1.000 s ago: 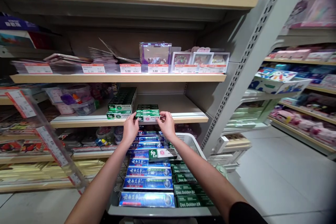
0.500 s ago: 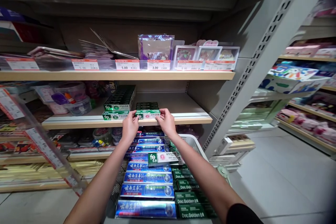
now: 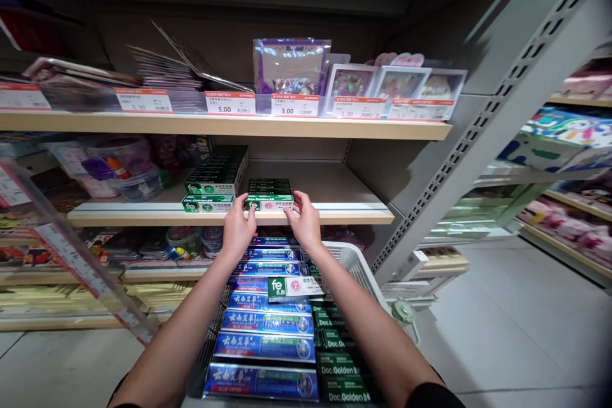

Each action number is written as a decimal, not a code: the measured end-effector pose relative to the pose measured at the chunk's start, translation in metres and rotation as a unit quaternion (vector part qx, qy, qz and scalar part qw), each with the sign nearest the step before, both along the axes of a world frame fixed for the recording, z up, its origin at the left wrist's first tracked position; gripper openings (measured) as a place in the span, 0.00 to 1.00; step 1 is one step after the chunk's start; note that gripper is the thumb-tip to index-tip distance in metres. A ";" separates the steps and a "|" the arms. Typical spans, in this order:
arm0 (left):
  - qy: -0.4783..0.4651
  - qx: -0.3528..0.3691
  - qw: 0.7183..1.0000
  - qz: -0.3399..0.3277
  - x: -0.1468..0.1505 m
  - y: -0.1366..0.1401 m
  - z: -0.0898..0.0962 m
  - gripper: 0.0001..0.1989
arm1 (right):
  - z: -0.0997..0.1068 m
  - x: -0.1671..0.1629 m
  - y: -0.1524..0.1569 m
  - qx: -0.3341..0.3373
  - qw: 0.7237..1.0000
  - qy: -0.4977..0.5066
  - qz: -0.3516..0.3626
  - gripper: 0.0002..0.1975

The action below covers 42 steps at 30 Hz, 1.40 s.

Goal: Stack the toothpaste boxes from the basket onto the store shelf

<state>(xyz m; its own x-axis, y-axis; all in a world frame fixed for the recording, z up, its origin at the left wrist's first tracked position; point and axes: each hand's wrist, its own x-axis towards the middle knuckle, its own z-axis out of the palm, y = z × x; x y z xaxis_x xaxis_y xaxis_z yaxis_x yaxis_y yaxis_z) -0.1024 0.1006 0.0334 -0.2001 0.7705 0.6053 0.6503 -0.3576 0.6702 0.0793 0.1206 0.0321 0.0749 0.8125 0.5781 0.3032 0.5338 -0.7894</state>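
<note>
On the middle shelf, a green and white toothpaste box (image 3: 270, 204) lies at the front of a short row of similar dark green boxes (image 3: 268, 183). My left hand (image 3: 238, 226) is at its left end, with the fingertips against it and the thumb low in front. At the right end, my right hand (image 3: 305, 222) has curled fingers beside the box and its thumb at the front corner. Left of my hands is a longer, taller row of green toothpaste boxes (image 3: 210, 188). Beneath my forearms, a basket (image 3: 361, 268) holds blue boxes (image 3: 262, 347), green boxes (image 3: 342, 363) and one green-white box (image 3: 294, 287) lying on top.
The shelf edge (image 3: 344, 215) runs just under my hands. Above it, another shelf board (image 3: 229, 126) carries price tags and small packs. Clear tubs (image 3: 119, 169) stand to the left. A slotted metal upright (image 3: 459, 166) rises on the right.
The view has shifted slightly closer to the shelf. Both hands stay at the ends of the front box, their fingers a little looser around it. The box looks barely moved.
</note>
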 end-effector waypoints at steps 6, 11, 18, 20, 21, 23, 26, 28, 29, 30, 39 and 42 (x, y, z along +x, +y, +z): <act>0.036 0.052 0.998 -0.005 0.004 -0.007 -0.002 0.28 | 0.003 -0.001 -0.005 -0.017 0.999 -0.027 0.000 0.34; 0.056 0.094 0.992 -0.056 -0.001 -0.023 0.001 0.29 | 0.008 0.009 -0.008 -0.040 0.997 -0.033 0.061 0.38; 0.038 0.037 0.993 -0.110 -0.004 -0.097 0.001 0.18 | 0.000 0.050 -0.077 0.008 0.998 -0.047 0.037 0.19; 0.005 -0.007 0.992 -0.126 -0.004 -0.120 -0.010 0.15 | -0.005 0.064 -0.103 -0.008 0.997 -0.073 0.016 0.17; -0.017 -0.031 0.990 -0.134 -0.003 -0.129 -0.017 0.14 | -0.008 0.071 -0.114 -0.022 0.996 -0.089 0.006 0.16; -0.068 -0.087 0.982 -0.152 -0.002 -0.145 -0.033 0.14 | -0.016 0.083 -0.134 -0.062 0.992 -0.112 -0.015 0.15; -0.119 -0.158 0.968 -0.157 0.002 -0.159 -0.050 0.14 | -0.029 0.093 -0.155 -0.130 0.985 -0.112 -0.032 0.15; -0.115 -0.180 0.966 -0.146 0.006 -0.164 -0.053 0.14 | -0.038 0.093 -0.164 -0.160 0.982 -0.097 -0.029 0.15; -0.109 -0.186 0.967 -0.139 0.008 -0.165 -0.052 0.14 | -0.041 0.092 -0.167 -0.168 0.981 -0.091 -0.028 0.15; -0.104 -0.191 0.966 -0.136 0.010 -0.166 -0.051 0.14 | -0.044 0.090 -0.170 -0.171 0.981 -0.086 -0.030 0.16; -0.194 -0.275 0.923 -0.185 0.013 -0.158 -0.065 0.22 | -0.061 0.086 -0.176 -0.193 0.975 -0.106 -0.028 0.18; -0.238 -0.302 0.900 -0.207 0.011 -0.156 -0.068 0.24 | -0.065 0.088 -0.174 -0.221 0.971 -0.090 -0.026 0.21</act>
